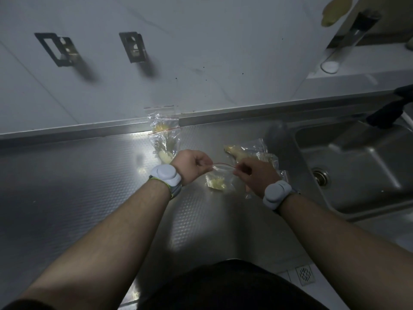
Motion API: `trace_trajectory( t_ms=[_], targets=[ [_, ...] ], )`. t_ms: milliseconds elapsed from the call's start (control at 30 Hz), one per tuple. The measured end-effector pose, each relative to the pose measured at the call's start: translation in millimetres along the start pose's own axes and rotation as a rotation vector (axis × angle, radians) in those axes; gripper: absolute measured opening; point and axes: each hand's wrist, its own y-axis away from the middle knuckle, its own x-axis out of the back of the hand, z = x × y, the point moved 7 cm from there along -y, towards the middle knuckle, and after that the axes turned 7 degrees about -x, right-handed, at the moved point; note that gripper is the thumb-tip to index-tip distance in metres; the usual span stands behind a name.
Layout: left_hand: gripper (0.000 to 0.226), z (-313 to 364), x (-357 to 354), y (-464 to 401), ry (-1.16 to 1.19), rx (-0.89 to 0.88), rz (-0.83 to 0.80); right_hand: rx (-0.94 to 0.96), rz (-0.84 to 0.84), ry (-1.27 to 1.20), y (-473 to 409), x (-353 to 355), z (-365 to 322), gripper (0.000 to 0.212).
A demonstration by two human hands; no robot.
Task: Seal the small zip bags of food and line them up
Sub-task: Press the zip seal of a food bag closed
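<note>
Clear plastic is stretched between both hands at the middle of the frame: one bag is held up by its red zip strip, its pale food hanging at the bottom, just above the steel counter. The left hand is curled, its fingertips pinching the strip's left end; the right hand is curled too and pinches the right end. The strip's long axis runs left to right across the frame, directly between the two hands, so neither is nearer; sealing is judged to turn on fingers being run along that line.

Two bags are counted in a row toward the upper centre, against the wall edge, their red strips seemingly shut. To the right, beside the sink, at least one more bag is lying, with crumpled plastic near it; whether that is a further bag cannot be told. Two grey wrist bands are worn, one per arm.
</note>
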Motion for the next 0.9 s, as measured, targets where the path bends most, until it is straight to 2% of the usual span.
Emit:
trace_trajectory(
  t_ms=[433, 633, 733, 900],
  targets=[
    [0.007, 5, -3, 4, -0.045, -0.014, -0.020, -0.051, 0.038, -0.067, 5, 4, 11, 0.008],
    [0.008, 2, -3, 4, -0.043, 0.055, -0.003, -0.057, 0.010, -0.049, 4, 0, 12, 0.008],
    [0.014, 4, -2, 4, -0.046, 0.038, -0.006, -0.035, 0.015, -0.065, 3, 0, 8, 0.014],
    [0.008, 10, -6, 3, -0.102, -0.028, -0.057, 0.015, 0.027, -0.021, 4, 1, 1, 0.005]
  ],
)
